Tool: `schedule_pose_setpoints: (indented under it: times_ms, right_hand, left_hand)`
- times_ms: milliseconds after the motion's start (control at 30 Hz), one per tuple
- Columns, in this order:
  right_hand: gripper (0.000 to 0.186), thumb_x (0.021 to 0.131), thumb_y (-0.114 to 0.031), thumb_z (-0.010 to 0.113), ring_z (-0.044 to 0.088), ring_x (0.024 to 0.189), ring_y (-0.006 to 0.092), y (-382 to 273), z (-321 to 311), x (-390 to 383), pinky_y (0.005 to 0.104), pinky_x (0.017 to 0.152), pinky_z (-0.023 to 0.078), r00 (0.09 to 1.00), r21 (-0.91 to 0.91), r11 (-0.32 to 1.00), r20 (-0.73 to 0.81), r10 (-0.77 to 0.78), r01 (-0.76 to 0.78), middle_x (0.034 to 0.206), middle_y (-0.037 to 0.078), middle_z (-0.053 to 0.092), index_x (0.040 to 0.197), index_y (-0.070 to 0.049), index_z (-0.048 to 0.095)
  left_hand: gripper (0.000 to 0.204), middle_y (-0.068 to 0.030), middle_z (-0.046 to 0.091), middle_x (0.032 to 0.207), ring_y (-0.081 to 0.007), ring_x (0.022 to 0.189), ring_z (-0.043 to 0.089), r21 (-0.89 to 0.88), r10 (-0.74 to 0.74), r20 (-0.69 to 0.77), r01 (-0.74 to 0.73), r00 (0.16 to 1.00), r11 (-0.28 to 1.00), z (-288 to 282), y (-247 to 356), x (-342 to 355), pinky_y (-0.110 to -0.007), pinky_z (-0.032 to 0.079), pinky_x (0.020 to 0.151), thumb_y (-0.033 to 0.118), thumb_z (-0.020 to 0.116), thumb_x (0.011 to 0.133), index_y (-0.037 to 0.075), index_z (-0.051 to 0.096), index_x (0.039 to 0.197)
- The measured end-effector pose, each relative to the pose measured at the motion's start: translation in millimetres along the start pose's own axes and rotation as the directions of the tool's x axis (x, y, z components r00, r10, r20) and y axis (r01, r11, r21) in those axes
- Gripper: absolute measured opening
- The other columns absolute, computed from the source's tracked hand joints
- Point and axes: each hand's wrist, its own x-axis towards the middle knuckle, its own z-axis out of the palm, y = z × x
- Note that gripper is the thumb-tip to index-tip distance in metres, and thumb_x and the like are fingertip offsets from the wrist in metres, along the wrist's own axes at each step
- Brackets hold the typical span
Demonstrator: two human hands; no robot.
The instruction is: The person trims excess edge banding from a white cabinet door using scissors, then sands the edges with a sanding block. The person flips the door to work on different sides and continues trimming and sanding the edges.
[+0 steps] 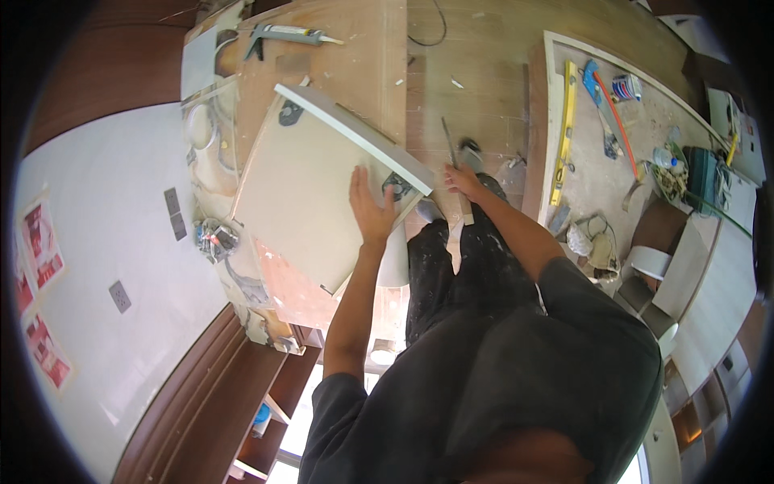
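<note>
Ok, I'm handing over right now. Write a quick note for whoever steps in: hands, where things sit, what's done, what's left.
Left hand: flat, fingers spread, pressed on the pale panel; no closed grip.
Right hand: closed on a thin tool at the panel's right corner, by the dark hinge.
Panel leans tilted against the wooden cabinet. Caulking gun lies on the cabinet top. Yellow level lies on the board to the right.
Done: dark hinge hardware sits at two panel corners.
Left: panel looks not yet hung; whether the hinge is fastened cannot be told.

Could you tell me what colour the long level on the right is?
Yellow; the level shows in the head view.
</note>
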Motion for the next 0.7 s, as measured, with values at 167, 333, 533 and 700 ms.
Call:
schedule_pose_setpoints:
  times_ms: [167, 333, 533, 700]
  right_hand:
    - [0.041, 0.106, -0.04, 0.05, 0.059, 0.052, 0.0181, -14.0, -12.0, -6.2, 0.0349, 0.049, 0.049, 0.998, -0.175, 0.984, 0.05, 0.036, -0.026, 0.072, 0.008, 0.06, 0.103, 0.0, 0.061]
    - [0.04, 0.106, -0.037, 0.047, 0.064, 0.057, 0.0242, -36.6, -14.8, -45.2, 0.0394, 0.053, 0.051, 0.996, -0.265, 0.964, 0.085, 0.023, 0.001, 0.072, 0.013, 0.062, 0.102, 0.0, 0.062]
    - [0.04, 0.108, -0.035, 0.048, 0.066, 0.079, 0.0437, -5.0, -3.1, -50.5, 0.0483, 0.071, 0.051, 0.975, -0.491, 0.847, 0.02, -0.223, 0.204, 0.081, 0.022, 0.066, 0.098, 0.002, 0.058]
    - [0.035, 0.108, -0.034, 0.046, 0.067, 0.088, 0.0474, -35.1, 0.5, -113.0, 0.055, 0.074, 0.052, 0.964, -0.49, 0.831, 0.108, -0.243, 0.264, 0.083, 0.027, 0.067, 0.104, -0.001, 0.055]
  left_hand:
    - [0.067, -0.0303, 0.037, 0.155, -0.0471, 0.142, 0.039, -0.153, -0.134, 0.067, 0.143, 0.989, 0.978, 5.8, 33.2, 8.5, -0.051, 0.033, 0.117, 0.025, 0.07, 0.096, -0.003, 0.041, 0.15]
    - [0.076, -0.0305, 0.037, 0.155, -0.0463, 0.146, 0.033, 0.012, -0.149, 0.104, 0.149, 0.983, 0.989, 40.6, 58.0, -14.6, -0.059, 0.023, 0.122, 0.027, 0.073, 0.092, -0.005, 0.037, 0.151]
    - [0.082, -0.0302, 0.035, 0.156, -0.0452, 0.149, 0.029, 0.106, -0.171, 0.093, 0.161, 0.981, 0.981, 51.3, 64.4, -12.7, -0.063, 0.018, 0.122, 0.031, 0.073, 0.092, -0.005, 0.033, 0.153]
    - [0.089, -0.0332, 0.025, 0.161, -0.0498, 0.15, 0.024, 0.069, -0.077, 0.106, 0.07, 0.991, 0.995, 45.1, 69.4, -14.1, -0.065, 0.018, 0.121, 0.038, 0.078, 0.088, -0.002, 0.034, 0.154]
